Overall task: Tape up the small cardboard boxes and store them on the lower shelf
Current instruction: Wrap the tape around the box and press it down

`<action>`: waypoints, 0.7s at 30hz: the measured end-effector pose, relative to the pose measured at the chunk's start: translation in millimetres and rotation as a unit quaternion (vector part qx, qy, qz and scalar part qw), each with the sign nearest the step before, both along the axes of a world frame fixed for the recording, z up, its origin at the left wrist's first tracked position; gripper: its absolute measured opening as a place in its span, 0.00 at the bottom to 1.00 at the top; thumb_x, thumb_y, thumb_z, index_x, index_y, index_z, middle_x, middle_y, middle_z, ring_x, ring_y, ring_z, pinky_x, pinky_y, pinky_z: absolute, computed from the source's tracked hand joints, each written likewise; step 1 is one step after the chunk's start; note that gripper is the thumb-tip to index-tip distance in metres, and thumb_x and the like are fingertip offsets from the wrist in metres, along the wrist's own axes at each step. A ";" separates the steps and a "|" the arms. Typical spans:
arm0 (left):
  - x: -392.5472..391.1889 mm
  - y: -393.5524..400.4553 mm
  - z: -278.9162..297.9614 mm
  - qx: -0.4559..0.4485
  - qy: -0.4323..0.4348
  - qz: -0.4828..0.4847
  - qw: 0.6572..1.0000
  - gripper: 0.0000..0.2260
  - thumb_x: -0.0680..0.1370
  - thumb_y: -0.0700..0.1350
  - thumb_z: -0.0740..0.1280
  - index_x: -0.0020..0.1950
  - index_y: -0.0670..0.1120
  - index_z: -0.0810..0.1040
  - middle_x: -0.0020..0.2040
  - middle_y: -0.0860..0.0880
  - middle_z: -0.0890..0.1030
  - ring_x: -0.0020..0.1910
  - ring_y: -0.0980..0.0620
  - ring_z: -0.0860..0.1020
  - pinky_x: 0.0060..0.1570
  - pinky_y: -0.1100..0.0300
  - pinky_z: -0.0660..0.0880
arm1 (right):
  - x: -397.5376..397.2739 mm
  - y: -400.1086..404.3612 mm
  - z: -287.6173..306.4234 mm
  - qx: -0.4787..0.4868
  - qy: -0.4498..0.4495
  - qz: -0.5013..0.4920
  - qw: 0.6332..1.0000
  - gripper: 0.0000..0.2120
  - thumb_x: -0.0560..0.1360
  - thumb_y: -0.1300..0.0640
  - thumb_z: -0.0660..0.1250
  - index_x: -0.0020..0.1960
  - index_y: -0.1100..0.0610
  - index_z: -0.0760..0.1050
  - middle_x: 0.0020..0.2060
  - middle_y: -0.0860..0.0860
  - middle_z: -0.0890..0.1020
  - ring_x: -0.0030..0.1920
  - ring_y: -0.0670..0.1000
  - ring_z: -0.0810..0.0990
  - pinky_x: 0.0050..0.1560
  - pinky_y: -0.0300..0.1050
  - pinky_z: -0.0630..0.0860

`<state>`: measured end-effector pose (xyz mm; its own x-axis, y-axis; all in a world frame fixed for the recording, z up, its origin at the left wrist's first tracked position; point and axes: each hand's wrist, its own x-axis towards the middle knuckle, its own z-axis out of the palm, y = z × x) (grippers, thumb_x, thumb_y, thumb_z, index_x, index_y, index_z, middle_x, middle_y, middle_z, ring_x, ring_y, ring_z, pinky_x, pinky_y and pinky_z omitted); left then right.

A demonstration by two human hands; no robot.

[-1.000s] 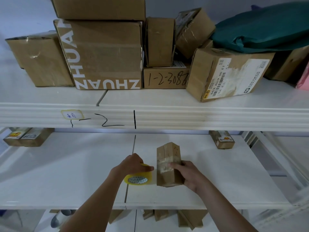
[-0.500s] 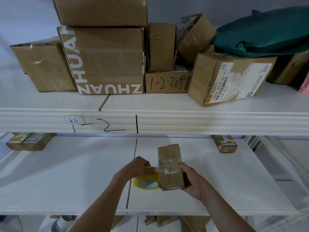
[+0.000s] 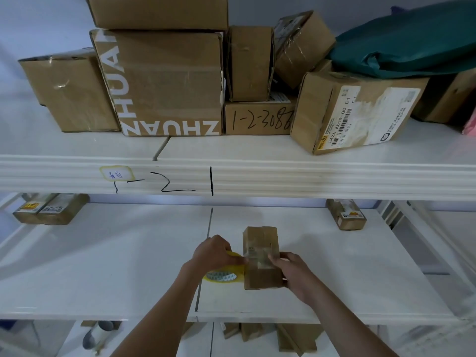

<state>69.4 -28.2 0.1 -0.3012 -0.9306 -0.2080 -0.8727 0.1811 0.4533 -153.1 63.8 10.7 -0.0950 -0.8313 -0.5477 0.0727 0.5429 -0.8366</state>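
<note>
The small brown cardboard box (image 3: pixel 261 258) stands upright on the white lower shelf (image 3: pixel 116 266), a little right of the seam between the two shelf boards and back from the near edge. The right hand (image 3: pixel 293 273) grips the box from its right side, fingers curled over the near face. The left hand (image 3: pixel 213 253) is clamped on the yellow roll of clear tape (image 3: pixel 224 273), which sits just beside the box's left side, touching it; a strip of tape runs from the roll across the box's face.

Bare white board lies open to the left of the hands and to the right of the box, out to the shelf frame. At the far left of the lower shelf lies a flat brown labelled box (image 3: pixel 50 208), and at the far right a small brown box with a yellow sticker (image 3: pixel 346 215), both well apart from the hands.

The upper shelf (image 3: pixel 257 176) is crowded with cartons: a big one printed ZHUAN (image 3: pixel 167 83), one marked 1-2-3088 (image 3: pixel 258 118), a tilted one with a barcode label (image 3: pixel 358 112), and a dark green cloth bundle (image 3: pixel 407 39) on top at the right. None shows its contents (all closed or turned away).

Compared with a second ago, the roll sits closer against the box, and the right hand has shifted higher on its face.
</note>
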 end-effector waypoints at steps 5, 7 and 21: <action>-15.5 6.7 -4.3 -0.037 -0.059 0.007 0.998 0.27 0.65 0.75 0.69 0.43 0.51 0.81 0.38 0.55 0.78 0.40 0.53 0.78 0.42 0.60 0.73 | 21.5 -7.4 4.3 0.028 0.153 0.062 0.986 0.41 0.63 0.29 0.75 0.65 0.54 0.73 0.59 0.51 0.80 0.59 0.53 0.79 0.59 0.51 0.78; -19.8 7.5 -2.9 -0.037 -0.057 -0.004 0.998 0.25 0.68 0.74 0.68 0.41 0.51 0.80 0.39 0.54 0.78 0.41 0.52 0.78 0.45 0.59 0.73 | 25.6 -12.4 2.8 0.043 0.154 0.030 0.987 0.46 0.64 0.30 0.76 0.71 0.57 0.69 0.63 0.53 0.78 0.62 0.56 0.77 0.62 0.55 0.77; 3.1 10.0 21.4 0.130 0.006 -0.128 0.983 0.18 0.78 0.55 0.71 0.60 0.43 0.83 0.53 0.46 0.83 0.52 0.48 0.81 0.52 0.57 0.77 | 18.7 -9.7 -5.6 0.023 0.206 0.027 0.978 0.37 0.59 0.43 0.83 0.62 0.55 0.74 0.56 0.52 0.82 0.55 0.53 0.81 0.55 0.53 0.82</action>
<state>72.5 -18.2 21.6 -0.5232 -0.7394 -0.4238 -0.8075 0.2712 0.5239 -134.4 54.1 5.2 -0.2718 -0.8168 -0.5088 -0.2952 0.5740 -0.7638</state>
